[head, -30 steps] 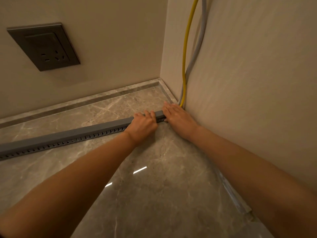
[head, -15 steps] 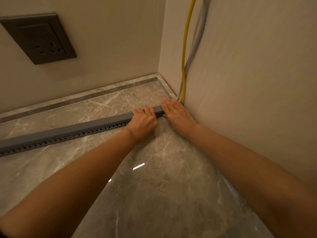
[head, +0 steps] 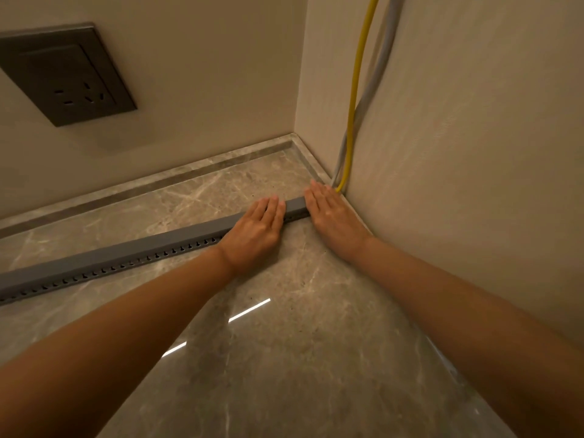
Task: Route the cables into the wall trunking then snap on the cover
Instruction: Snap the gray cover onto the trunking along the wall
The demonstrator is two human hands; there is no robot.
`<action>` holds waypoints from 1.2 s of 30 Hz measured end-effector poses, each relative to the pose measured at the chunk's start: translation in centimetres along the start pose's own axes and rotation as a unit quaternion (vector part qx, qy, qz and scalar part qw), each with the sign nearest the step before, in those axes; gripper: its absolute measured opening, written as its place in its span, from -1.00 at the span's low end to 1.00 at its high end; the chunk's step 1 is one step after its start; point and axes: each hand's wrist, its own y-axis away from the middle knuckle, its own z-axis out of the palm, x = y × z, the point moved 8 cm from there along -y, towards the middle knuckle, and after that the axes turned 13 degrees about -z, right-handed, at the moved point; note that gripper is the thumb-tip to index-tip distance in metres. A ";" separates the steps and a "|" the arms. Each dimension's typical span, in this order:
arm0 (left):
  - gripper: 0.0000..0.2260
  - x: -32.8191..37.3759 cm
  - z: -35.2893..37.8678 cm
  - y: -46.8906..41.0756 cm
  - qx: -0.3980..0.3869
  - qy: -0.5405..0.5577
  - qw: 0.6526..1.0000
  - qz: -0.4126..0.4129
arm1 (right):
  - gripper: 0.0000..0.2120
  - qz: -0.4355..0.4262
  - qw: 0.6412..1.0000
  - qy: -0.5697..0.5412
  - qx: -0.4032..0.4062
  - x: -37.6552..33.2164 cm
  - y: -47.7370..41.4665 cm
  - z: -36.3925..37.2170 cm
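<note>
A long grey slotted trunking (head: 132, 252) lies across the marble floor, from the left edge to near the right wall. Its cover sits on top. My left hand (head: 256, 233) lies flat on the trunking near its right end, fingers straight and together. My right hand (head: 335, 216) rests flat just past that end, fingertips near the wall's foot. A yellow cable (head: 355, 90) and a grey cable (head: 384, 61) run down the right wall and disappear behind my right hand.
A dark wall socket (head: 66, 74) is set in the far wall at upper left. Marble skirting (head: 177, 178) edges the floor (head: 284, 358) along both walls, which meet in a corner just beyond my hands.
My left hand has flattened out, its curled fingers now straight on the trunking. My right hand has also spread flatter. The trunking has stayed in place.
</note>
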 end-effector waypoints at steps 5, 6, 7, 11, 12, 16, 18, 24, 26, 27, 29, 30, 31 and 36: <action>-0.60 0.6 0.7 -0.5 -0.010 -0.098 0.995 -0.004 | -0.54 0.015 0.999 0.017 -0.023 -0.4 0.1 0.0; -0.58 0.8 1.0 -0.4 -0.017 -0.116 0.993 0.006 | -0.54 0.021 0.999 0.008 -0.031 -0.5 0.1 -0.2; -0.58 0.7 1.0 -0.3 -0.057 -0.100 0.993 -0.006 | -0.53 0.018 0.999 0.009 -0.031 -0.7 0.1 -0.3; -0.58 -0.5 -1.2 0.3 -0.033 -0.040 0.998 -0.043 | -0.43 0.015 0.996 0.017 -0.087 0.0 0.3 -1.1; -0.59 -1.1 -1.2 0.6 -0.017 -0.031 0.999 -0.041 | -0.44 0.019 0.995 -0.005 -0.103 -0.1 0.4 -0.8; -0.54 -3.9 -0.8 2.5 -0.089 -0.011 0.993 -0.073 | -0.63 0.059 0.993 -0.022 -0.098 -0.6 -0.1 -2.1; -0.65 -5.1 -0.7 3.1 -0.100 0.008 0.990 -0.102 | -0.60 0.035 0.990 -0.096 -0.101 -1.9 -1.2 -2.2; -0.45 -6.7 0.4 5.4 -0.124 -0.009 0.988 -0.088 | -0.63 -0.048 0.981 -0.150 -0.111 -5.1 -4.2 -3.2; -0.44 -6.8 0.4 5.8 -0.133 -0.022 0.988 -0.080 | -0.59 -0.056 0.988 -0.108 -0.100 -5.4 -4.1 -2.7; -0.50 -6.8 0.3 5.7 -0.124 -0.040 0.989 -0.076 | -0.57 -0.057 0.992 -0.069 -0.093 -5.6 -4.1 -2.6; -0.68 -6.4 -0.3 5.4 -0.092 -0.071 0.991 -0.064 | -0.53 -0.038 0.993 -0.020 -0.108 -6.1 -3.8 -2.1; -0.69 -6.5 -0.5 5.4 -0.086 -0.064 0.992 -0.063 | -0.50 -0.023 0.994 -0.010 -0.110 -6.2 -3.8 -2.0; -0.63 -6.5 -0.3 5.3 -0.085 -0.071 0.992 -0.059 | -0.49 -0.016 0.995 -0.007 -0.098 -6.3 -3.9 -1.7; -0.66 -6.5 0.7 5.1 -0.068 -0.130 0.987 -0.065 | -0.48 0.009 0.997 -0.022 -0.073 -6.7 -3.9 -2.2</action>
